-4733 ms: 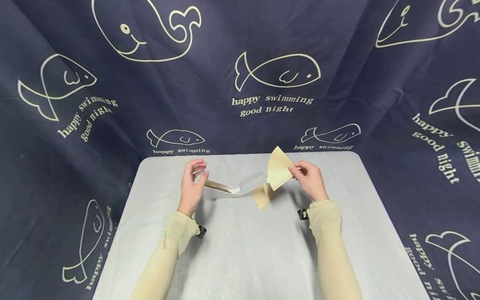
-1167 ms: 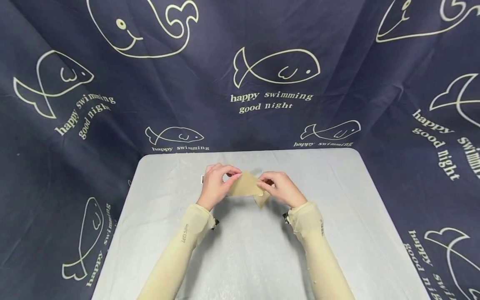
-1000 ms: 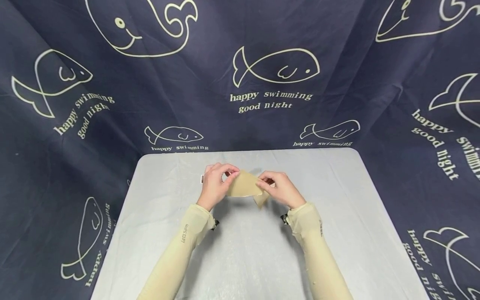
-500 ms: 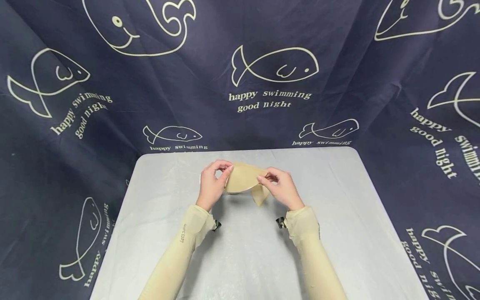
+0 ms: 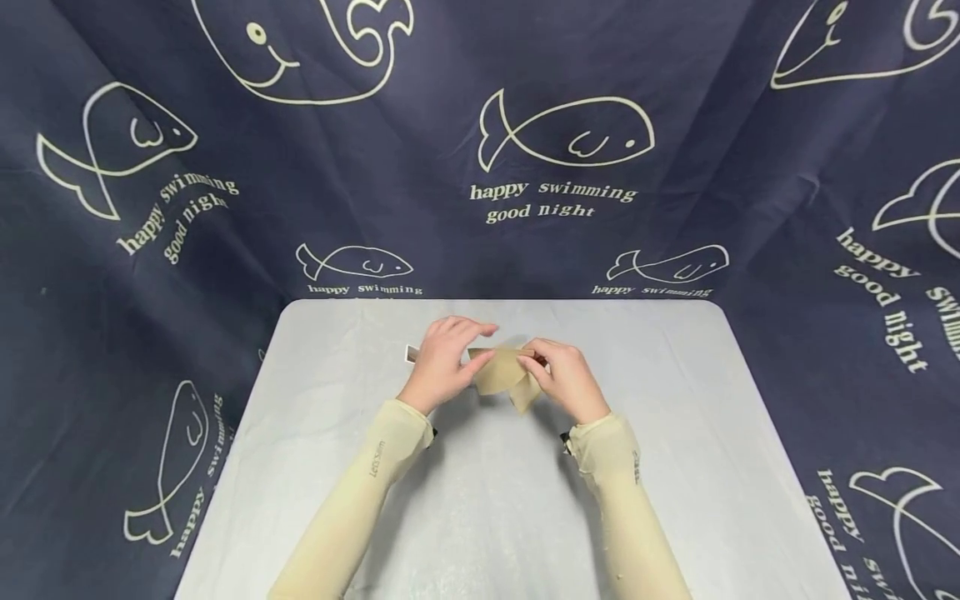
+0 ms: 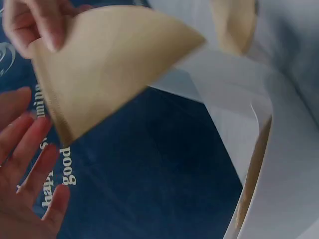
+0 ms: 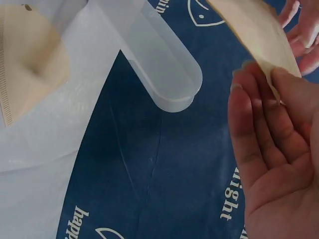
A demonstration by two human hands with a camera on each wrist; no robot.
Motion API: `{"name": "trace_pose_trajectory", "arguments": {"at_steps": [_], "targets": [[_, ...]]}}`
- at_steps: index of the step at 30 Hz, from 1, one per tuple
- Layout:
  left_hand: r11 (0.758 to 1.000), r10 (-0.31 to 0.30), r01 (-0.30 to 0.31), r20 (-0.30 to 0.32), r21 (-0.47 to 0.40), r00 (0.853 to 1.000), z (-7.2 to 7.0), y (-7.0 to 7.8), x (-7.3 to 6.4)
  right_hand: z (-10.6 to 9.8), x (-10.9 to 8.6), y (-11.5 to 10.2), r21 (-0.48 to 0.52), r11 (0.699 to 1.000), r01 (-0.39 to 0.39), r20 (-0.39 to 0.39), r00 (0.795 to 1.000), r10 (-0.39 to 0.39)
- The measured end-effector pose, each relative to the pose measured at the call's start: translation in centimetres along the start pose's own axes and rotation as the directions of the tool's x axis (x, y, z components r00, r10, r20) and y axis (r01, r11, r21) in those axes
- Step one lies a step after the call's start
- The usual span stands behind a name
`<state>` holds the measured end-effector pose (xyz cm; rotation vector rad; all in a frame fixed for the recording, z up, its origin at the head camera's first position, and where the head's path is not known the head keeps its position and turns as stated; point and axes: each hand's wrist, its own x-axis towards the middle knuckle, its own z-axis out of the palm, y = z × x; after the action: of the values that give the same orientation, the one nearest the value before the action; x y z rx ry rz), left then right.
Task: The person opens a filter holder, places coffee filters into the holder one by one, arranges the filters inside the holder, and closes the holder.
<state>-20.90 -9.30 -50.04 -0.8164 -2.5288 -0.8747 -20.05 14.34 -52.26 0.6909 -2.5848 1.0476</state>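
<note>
A tan cone-shaped paper coffee filter (image 5: 497, 373) is held up over the table's far half. My right hand (image 5: 567, 379) pinches it by one corner between thumb and fingers. Its crimped seam shows in the left wrist view, on the filter (image 6: 109, 69) beside my spread left fingers. My left hand (image 5: 447, 362) has its fingers apart, close to the filter's left side, and grips nothing. A second coffee filter (image 7: 32, 62) lies on the table, partly behind the held one in the head view.
A translucent plastic tray (image 7: 167, 74) with a rounded end lies near the table's far edge. A white-edged box with a brown inside (image 6: 256, 169) stands beside it, mostly hidden behind my left hand in the head view. A dark blue printed curtain (image 5: 555, 50) surrounds the table.
Both hands held the filter half a second ago; my left hand has since let go and spread its fingers. Earlier, my right hand held the filter alone, farther right, with the box and tray exposed.
</note>
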Motion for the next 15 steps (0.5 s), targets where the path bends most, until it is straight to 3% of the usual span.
{"name": "trace_pose_trajectory", "arguments": {"at_steps": [4,8,11,15], "targets": [[0.998,0.034,-0.034,0.008,0.046,0.999,0.3,0.1,-0.2,0.1,-0.1,-0.2,0.019,1.0,0.002,0.004,1.0,-0.002],[0.999,-0.033,0.032,-0.015,-0.015,0.999,0.7,0.1,-0.3,0.2,-0.3,0.0,0.136,0.989,-0.061,-0.012,0.998,0.063],[0.987,-0.116,0.11,-0.052,-0.116,0.992,0.8,0.0,-0.4,0.6,-0.7,0.4,0.286,0.947,-0.144,-0.018,0.988,0.156],[0.945,-0.218,0.182,-0.108,-0.274,0.97,0.9,0.1,-0.4,1.3,-1.2,1.1,0.426,0.882,-0.202,-0.001,0.975,0.224]]}}
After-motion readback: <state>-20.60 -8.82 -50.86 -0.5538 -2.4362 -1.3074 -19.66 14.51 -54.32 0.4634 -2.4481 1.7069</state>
